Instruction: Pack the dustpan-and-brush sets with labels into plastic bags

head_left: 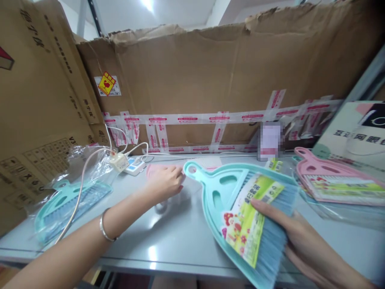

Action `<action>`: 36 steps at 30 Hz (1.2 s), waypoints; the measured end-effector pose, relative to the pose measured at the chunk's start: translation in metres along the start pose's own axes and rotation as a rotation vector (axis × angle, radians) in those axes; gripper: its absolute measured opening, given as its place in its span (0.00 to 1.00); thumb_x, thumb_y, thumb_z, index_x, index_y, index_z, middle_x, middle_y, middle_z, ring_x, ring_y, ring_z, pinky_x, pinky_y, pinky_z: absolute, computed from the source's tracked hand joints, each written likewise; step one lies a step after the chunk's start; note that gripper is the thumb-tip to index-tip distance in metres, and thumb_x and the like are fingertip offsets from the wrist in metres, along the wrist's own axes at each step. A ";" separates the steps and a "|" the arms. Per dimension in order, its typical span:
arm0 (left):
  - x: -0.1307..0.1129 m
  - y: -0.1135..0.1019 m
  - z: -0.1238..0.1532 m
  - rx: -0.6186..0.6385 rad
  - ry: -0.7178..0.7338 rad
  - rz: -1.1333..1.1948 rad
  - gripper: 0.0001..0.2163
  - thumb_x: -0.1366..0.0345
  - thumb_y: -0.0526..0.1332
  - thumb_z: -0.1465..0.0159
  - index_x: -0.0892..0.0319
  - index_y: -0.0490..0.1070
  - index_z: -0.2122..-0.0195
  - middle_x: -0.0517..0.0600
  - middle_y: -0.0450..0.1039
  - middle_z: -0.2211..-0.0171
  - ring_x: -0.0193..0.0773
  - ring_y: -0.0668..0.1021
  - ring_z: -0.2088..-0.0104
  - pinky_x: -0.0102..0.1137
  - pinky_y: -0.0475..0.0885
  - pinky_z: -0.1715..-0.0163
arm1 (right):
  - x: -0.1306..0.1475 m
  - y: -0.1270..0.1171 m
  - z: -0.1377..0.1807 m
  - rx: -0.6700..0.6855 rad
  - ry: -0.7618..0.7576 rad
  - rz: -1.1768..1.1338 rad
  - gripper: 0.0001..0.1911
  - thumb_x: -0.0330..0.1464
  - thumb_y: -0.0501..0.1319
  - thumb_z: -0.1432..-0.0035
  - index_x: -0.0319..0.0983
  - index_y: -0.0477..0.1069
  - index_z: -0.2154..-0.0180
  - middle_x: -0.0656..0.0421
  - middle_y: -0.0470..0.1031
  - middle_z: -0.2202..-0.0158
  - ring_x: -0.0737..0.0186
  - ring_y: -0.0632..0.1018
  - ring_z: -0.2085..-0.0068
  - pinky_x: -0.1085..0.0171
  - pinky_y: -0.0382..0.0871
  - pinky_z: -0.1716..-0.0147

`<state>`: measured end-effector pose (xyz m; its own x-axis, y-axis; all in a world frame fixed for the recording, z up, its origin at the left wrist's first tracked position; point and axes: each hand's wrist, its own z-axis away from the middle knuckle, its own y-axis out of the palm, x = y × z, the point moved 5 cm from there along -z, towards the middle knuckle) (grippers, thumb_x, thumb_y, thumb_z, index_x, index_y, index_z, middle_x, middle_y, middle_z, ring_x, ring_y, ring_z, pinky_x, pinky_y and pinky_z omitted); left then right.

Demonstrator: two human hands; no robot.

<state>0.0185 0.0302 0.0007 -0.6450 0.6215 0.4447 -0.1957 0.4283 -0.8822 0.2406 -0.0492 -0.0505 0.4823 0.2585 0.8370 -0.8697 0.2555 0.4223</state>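
My right hand [293, 237] grips a teal dustpan-and-brush set [237, 200] by its wide end, thumb lying on the paper label and blue bristles. The set is tilted above the grey table [168, 241], handle pointing away from me. My left hand [165, 182], a silver bangle on the wrist, reaches forward with fingers curled on a clear plastic bag [177, 192] that lies over a pink item at the table's middle. What is inside the fingers is partly hidden.
A bagged teal dustpan set [69, 204] lies at the left under a white cable. A white power strip [130, 164] sits near the back. A pink dustpan set [333, 180] lies at the right. Taped cardboard sheets [210, 88] wall the back and left.
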 end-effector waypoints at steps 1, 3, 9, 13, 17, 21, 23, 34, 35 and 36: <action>0.001 0.001 -0.001 -0.004 -0.013 0.004 0.08 0.68 0.58 0.39 0.66 0.72 0.62 0.59 0.70 0.65 0.44 0.74 0.65 0.33 0.67 0.73 | -0.006 0.000 0.001 0.031 0.046 0.021 0.31 0.34 0.73 0.61 0.41 0.72 0.52 0.50 0.79 0.57 0.46 0.81 0.61 0.54 0.79 0.64; 0.004 0.000 -0.001 -0.034 -0.061 -0.003 0.06 0.71 0.56 0.39 0.66 0.71 0.64 0.59 0.70 0.66 0.44 0.73 0.67 0.33 0.67 0.74 | -0.016 0.001 0.001 0.074 0.098 0.037 0.29 0.34 0.72 0.59 0.40 0.72 0.52 0.50 0.78 0.56 0.46 0.80 0.59 0.53 0.78 0.61; -0.009 -0.007 0.000 -0.098 -0.061 -0.003 0.09 0.79 0.51 0.39 0.66 0.69 0.65 0.57 0.70 0.66 0.41 0.72 0.69 0.33 0.68 0.73 | -0.019 0.011 -0.007 -0.006 0.087 -0.050 0.31 0.30 0.73 0.60 0.38 0.71 0.51 0.52 0.79 0.57 0.50 0.80 0.58 0.56 0.77 0.57; -0.030 -0.017 0.000 -0.178 0.001 -0.024 0.10 0.80 0.49 0.39 0.65 0.68 0.64 0.55 0.70 0.66 0.40 0.71 0.69 0.32 0.67 0.73 | -0.020 0.028 -0.011 -0.029 0.031 -0.143 0.30 0.31 0.72 0.59 0.39 0.70 0.51 0.54 0.79 0.57 0.51 0.80 0.58 0.58 0.78 0.60; -0.034 -0.034 -0.003 -0.276 -0.014 -0.028 0.12 0.80 0.48 0.38 0.65 0.66 0.56 0.55 0.71 0.64 0.39 0.71 0.69 0.32 0.65 0.73 | -0.025 0.044 -0.013 0.003 -0.019 -0.182 0.27 0.32 0.73 0.59 0.40 0.71 0.54 0.55 0.79 0.58 0.53 0.80 0.58 0.58 0.77 0.60; -0.026 -0.042 -0.015 -0.337 -0.077 0.034 0.16 0.81 0.49 0.39 0.66 0.62 0.51 0.55 0.71 0.64 0.39 0.72 0.68 0.31 0.65 0.71 | -0.031 0.059 -0.012 0.119 -0.059 -0.121 0.23 0.34 0.73 0.59 0.38 0.73 0.58 0.55 0.80 0.59 0.53 0.80 0.58 0.57 0.75 0.57; -0.023 -0.042 -0.020 -0.378 -0.103 0.051 0.13 0.82 0.48 0.39 0.66 0.65 0.57 0.54 0.71 0.67 0.38 0.72 0.69 0.31 0.65 0.71 | -0.033 0.065 -0.010 0.156 -0.060 -0.118 0.24 0.34 0.73 0.60 0.37 0.73 0.58 0.55 0.80 0.59 0.52 0.80 0.58 0.56 0.75 0.57; -0.033 -0.051 0.008 -0.659 -0.035 0.043 0.09 0.75 0.51 0.35 0.62 0.67 0.71 0.49 0.69 0.75 0.35 0.69 0.74 0.29 0.64 0.76 | -0.030 0.066 -0.023 0.027 0.015 -0.416 0.25 0.29 0.69 0.54 0.39 0.70 0.52 0.55 0.79 0.58 0.55 0.80 0.59 0.59 0.76 0.61; -0.033 -0.051 0.010 -0.671 -0.031 0.049 0.09 0.75 0.51 0.35 0.63 0.68 0.70 0.49 0.70 0.75 0.35 0.70 0.73 0.29 0.64 0.76 | -0.030 0.066 -0.024 0.024 -0.001 -0.421 0.25 0.29 0.69 0.54 0.39 0.70 0.52 0.55 0.79 0.58 0.56 0.80 0.59 0.59 0.76 0.61; -0.033 -0.052 0.011 -0.681 -0.019 0.048 0.09 0.76 0.51 0.35 0.63 0.68 0.70 0.50 0.70 0.74 0.35 0.70 0.73 0.28 0.64 0.76 | -0.030 0.068 -0.024 0.029 -0.016 -0.414 0.25 0.29 0.69 0.54 0.39 0.70 0.52 0.56 0.79 0.58 0.56 0.80 0.59 0.59 0.76 0.61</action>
<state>0.0418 -0.0192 0.0301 -0.6558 0.6408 0.3992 0.3378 0.7219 -0.6040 0.1697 -0.0178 -0.0556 0.7907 0.1247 0.5993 -0.6050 0.3088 0.7339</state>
